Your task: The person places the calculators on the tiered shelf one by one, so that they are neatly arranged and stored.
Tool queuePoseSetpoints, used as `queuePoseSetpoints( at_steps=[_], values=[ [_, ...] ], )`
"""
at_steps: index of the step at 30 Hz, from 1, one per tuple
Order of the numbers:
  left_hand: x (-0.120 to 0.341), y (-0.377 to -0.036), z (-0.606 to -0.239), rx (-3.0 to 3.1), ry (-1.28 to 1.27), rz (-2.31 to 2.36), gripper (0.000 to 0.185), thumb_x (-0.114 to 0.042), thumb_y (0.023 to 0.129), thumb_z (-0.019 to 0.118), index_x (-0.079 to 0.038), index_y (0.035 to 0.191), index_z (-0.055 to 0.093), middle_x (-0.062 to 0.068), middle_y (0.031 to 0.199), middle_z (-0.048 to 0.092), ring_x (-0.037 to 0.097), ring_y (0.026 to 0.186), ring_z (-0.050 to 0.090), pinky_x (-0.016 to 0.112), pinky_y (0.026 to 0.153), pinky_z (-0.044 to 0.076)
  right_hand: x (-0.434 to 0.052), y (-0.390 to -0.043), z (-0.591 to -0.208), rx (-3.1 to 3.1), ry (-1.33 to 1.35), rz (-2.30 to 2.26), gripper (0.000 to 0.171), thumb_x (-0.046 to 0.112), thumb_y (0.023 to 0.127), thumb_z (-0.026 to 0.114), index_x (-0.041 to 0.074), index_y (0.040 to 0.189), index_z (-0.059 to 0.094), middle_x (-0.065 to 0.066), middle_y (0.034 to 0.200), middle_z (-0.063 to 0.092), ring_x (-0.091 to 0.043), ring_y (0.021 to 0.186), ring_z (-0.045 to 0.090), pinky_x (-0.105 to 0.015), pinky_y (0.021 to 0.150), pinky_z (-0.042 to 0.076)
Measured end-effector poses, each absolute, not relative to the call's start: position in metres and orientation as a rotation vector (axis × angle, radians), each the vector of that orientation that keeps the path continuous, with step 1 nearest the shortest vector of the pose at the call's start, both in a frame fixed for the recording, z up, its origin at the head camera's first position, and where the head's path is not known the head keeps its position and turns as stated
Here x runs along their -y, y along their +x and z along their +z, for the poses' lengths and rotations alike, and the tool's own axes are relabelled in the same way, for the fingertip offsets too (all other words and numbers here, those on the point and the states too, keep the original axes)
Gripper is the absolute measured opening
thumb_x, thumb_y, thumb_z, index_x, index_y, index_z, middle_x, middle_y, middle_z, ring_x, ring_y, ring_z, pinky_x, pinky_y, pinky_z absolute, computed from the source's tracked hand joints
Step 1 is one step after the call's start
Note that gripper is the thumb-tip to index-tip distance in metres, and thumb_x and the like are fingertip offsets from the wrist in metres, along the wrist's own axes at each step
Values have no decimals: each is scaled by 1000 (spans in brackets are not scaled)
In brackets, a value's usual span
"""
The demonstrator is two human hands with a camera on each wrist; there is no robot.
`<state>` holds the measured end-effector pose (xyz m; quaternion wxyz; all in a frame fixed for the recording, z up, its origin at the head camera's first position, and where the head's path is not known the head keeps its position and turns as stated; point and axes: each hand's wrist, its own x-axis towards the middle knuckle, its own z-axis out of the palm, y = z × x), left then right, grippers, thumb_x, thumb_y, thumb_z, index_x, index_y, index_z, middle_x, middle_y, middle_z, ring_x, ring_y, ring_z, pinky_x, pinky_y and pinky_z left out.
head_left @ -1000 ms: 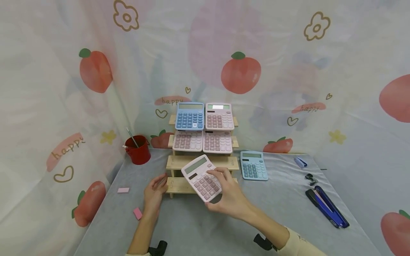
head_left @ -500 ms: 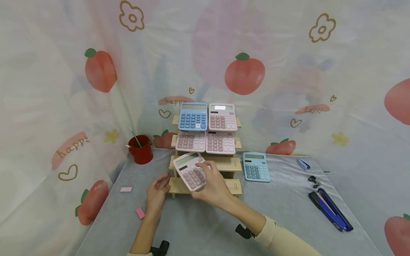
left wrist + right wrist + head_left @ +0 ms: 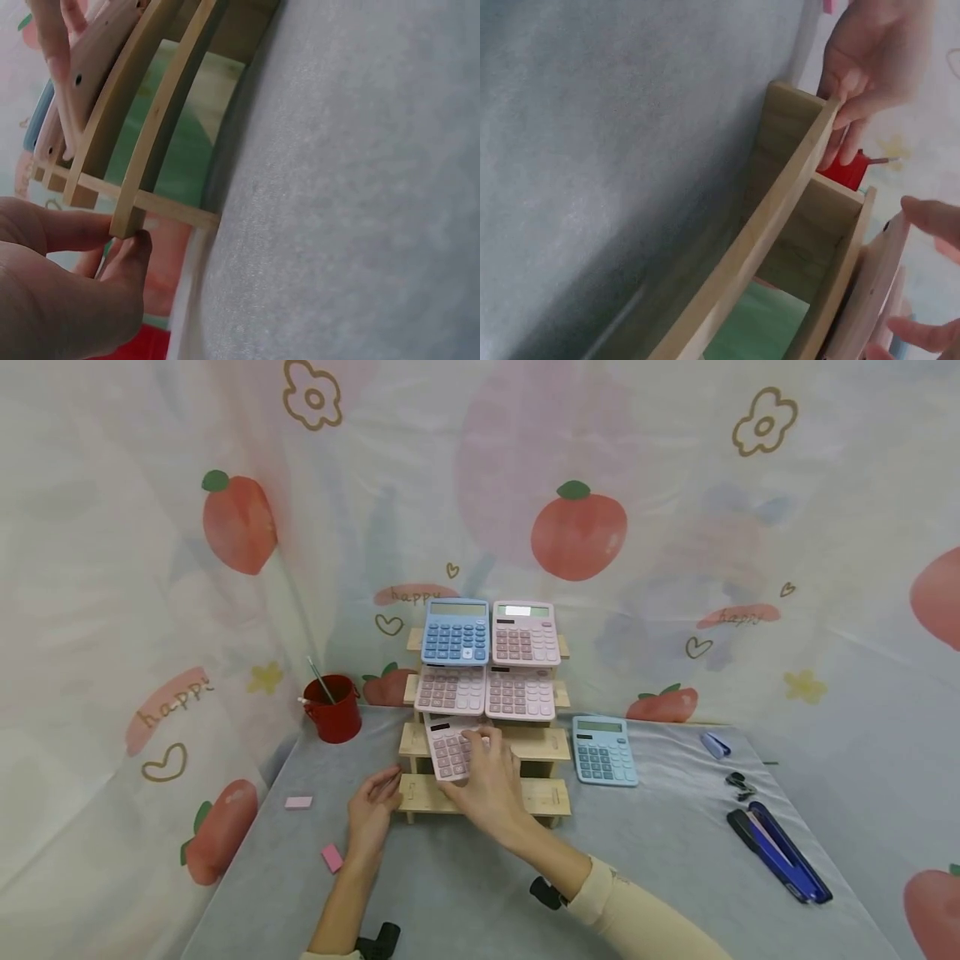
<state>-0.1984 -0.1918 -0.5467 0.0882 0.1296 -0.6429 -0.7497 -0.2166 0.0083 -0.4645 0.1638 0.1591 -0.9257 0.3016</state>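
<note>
Grey tabletop (image 3: 675,860), peach backdrop: right hand (image 3: 487,789) grips pink calculator (image 3: 450,750) leaning on wooden rack (image 3: 551,795) third tier, long axis uphill, while left hand (image 3: 371,810) fingers steady rack's left end.

In the head view, the right hand (image 3: 487,789) covers the lower right part of a pink calculator (image 3: 448,750) on the wooden rack (image 3: 480,795), so its lower keys are hidden. The calculator's top edge tucks behind the calculator on the shelf above. Key labels on every calculator are too small to read. The left wrist view cuts off most of the left hand (image 3: 64,289) at the frame's corner. In the right wrist view, the calculator (image 3: 870,289) appears only edge-on and blurred, with fingertips cropped at the right edge.
</note>
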Motion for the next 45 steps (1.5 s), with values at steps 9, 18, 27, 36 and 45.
queuePoseSetpoints(
  at_steps=[9,18,27,36,45],
  values=[
    [194,-201,-547,1902,375,-2234,44,13,96,60,5,139,58,20,150,55,29,139,54,12,89,51,14,-223,-470,2645,493,774,83,41,79,92,8,144,51,-17,150,41,-47,131,49,-57,112,41],
    [190,-199,-548,1933,401,-2226,43,10,97,61,3,139,58,19,150,55,29,140,53,19,98,51,-11,-218,-471,2616,579,835,76,39,84,88,7,144,53,-18,152,44,-38,135,51,-51,112,44],
    [190,-199,-548,1917,384,-2217,43,12,96,60,4,138,58,21,150,55,31,140,53,10,91,50,-60,-212,-462,2479,659,929,62,33,86,88,7,136,61,-12,142,53,-29,126,59,-45,101,54],
    [193,-198,-548,1932,397,-2198,44,12,96,60,4,139,58,21,150,55,32,141,52,9,89,49,-112,-214,-458,2378,593,949,56,27,85,89,6,131,66,-14,139,57,-31,122,61,-50,96,54],
    [192,-199,-548,1968,412,-2190,44,9,97,60,2,140,58,19,150,55,31,142,52,11,93,50,-164,-224,-461,2375,459,888,56,25,85,88,5,132,65,-16,139,57,-40,112,65,-54,83,57]
  ],
)
